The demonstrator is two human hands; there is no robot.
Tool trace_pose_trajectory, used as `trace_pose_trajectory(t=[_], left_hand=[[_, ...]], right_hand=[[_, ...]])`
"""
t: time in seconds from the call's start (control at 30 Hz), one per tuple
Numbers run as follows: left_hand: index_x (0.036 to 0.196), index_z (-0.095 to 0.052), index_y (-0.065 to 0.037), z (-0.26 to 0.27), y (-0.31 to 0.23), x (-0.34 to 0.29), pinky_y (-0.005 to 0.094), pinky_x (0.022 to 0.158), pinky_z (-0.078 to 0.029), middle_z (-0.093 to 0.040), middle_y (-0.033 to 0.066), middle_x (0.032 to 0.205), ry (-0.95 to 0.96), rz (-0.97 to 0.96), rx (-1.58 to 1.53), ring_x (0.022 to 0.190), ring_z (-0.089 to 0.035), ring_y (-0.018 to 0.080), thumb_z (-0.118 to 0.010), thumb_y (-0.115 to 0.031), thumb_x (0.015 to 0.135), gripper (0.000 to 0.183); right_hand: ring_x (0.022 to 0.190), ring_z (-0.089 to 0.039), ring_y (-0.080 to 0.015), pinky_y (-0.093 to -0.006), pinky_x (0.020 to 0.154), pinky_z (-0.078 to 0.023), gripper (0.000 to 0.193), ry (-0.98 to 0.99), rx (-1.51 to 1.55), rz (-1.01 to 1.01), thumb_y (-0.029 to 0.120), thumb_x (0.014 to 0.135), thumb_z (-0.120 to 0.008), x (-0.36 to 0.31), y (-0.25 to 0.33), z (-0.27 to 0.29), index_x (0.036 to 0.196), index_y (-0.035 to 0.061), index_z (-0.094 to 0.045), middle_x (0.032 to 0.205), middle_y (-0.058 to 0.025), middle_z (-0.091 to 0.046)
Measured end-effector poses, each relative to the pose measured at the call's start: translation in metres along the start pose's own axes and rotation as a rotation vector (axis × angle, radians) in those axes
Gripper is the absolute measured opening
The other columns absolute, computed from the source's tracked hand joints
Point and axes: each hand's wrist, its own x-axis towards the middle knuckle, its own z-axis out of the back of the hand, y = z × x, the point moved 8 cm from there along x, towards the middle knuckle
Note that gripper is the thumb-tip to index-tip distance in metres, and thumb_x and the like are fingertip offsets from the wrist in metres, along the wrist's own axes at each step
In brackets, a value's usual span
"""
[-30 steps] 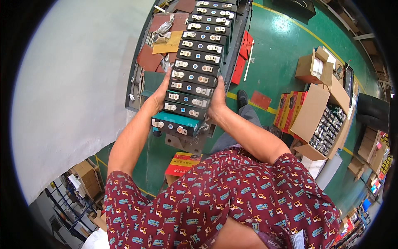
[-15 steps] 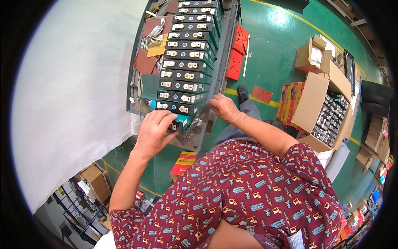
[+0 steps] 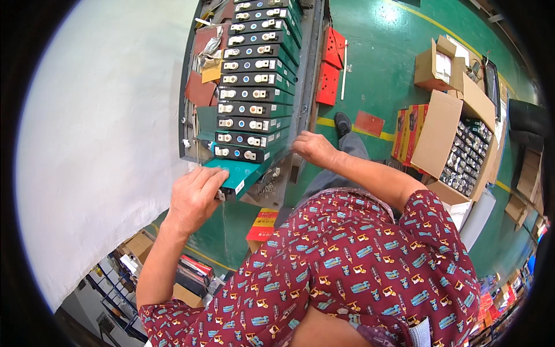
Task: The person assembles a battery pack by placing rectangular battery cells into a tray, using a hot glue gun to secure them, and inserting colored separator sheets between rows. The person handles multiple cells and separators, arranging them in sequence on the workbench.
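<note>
A row of flat battery cells [image 3: 245, 94], dark on top with metal terminals and a blue spot each, stands packed in a long metal frame [image 3: 308, 75]. At its near end, one teal battery cell [image 3: 238, 172] leans toward me, its broad face showing. My left hand [image 3: 193, 194] is closed over that cell's left near corner; the fingertips lie partly hidden around it. My right hand [image 3: 315, 149] is at the frame's right side with fingers curled together. What it holds, if anything, is hidden. Small loose metal parts [image 3: 269, 185] lie by the cell on the frame's near end.
A whitish wall [image 3: 104, 133] runs along the left. Brown sheets and paper scraps [image 3: 202, 87] lie left of the row. Red plates [image 3: 328, 84] rest on the green floor to the right. Farther right, an open carton [image 3: 433, 139] contains more cells. A red-yellow box [image 3: 263, 225] sits near me.
My left hand has drawn the end cell toward me and to the left, tilting it so its teal face shows. My right hand has stayed by the frame's side.
</note>
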Motion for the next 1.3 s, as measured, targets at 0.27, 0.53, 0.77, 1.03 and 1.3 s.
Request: trace_pose_trajectory(t=[0.27, 0.53, 0.77, 1.03, 1.3], left_hand=[[0.116, -0.072, -0.003, 0.009, -0.002, 0.002, 0.0409, 0.082, -0.061, -0.075, 0.0113, 0.112, -0.044, 0.026, -0.009, 0.099, -0.074, 0.0301, -0.082, 0.002, 0.061, 0.056], [0.115, -0.072, -0.002, 0.049, -0.005, -0.014, 0.0419, 0.085, -0.063, -0.077, 0.0124, 0.109, -0.074, 0.054, 0.0, 0.098, -0.076, 0.031, -0.079, 0.004, 0.061, 0.055], [0.113, -0.073, -0.003, 0.065, -0.003, -0.025, 0.0427, 0.087, -0.063, -0.078, 0.013, 0.108, -0.079, 0.109, 0.009, 0.099, -0.077, 0.032, -0.078, 0.006, 0.063, 0.051], [0.112, -0.072, -0.003, 0.075, -0.006, -0.024, 0.043, 0.084, -0.063, -0.078, 0.0136, 0.108, -0.083, 0.11, 0.027, 0.099, -0.077, 0.0331, -0.078, 0.007, 0.063, 0.05], [0.113, -0.072, -0.004, 0.077, -0.012, -0.017, 0.0424, 0.085, -0.062, -0.078, 0.0125, 0.109, -0.061, 0.097, 0.005, 0.1, -0.077, 0.0327, -0.08, 0.005, 0.061, 0.053]], right_hand=[[0.092, -0.068, -0.0315, -0.0446, 0.07, -0.061, 0.025, 0.205, -0.17, 0.036, 0.011, 0.083, -0.074, 0.014, 0.031, 0.002, 0.107, 0.0105, -0.07, 0.092, -0.0068, -0.068], [0.098, -0.07, -0.0321, -0.0448, 0.073, -0.062, 0.016, 0.217, -0.102, 0.12, 0.012, 0.082, -0.07, 0.019, 0.032, 0.003, 0.098, 0.0089, -0.068, 0.092, -0.0084, -0.068], [0.095, -0.069, -0.0292, -0.0424, 0.071, -0.061, 0.02, 0.162, -0.039, 0.223, 0.011, 0.081, -0.071, 0.018, 0.027, 0.012, 0.101, 0.0098, -0.07, 0.092, -0.0055, -0.068], [0.092, -0.07, -0.0286, -0.0417, 0.069, -0.061, 0.023, 0.129, 0.001, 0.255, 0.011, 0.082, -0.072, 0.023, 0.039, 0.004, 0.105, 0.0104, -0.072, 0.092, -0.0053, -0.068], [0.09, -0.071, -0.0301, -0.042, 0.07, -0.061, 0.024, 0.047, 0.063, 0.268, 0.01, 0.084, -0.071, 0.017, 0.042, 0.007, 0.108, 0.0107, -0.072, 0.095, -0.007, -0.071]])
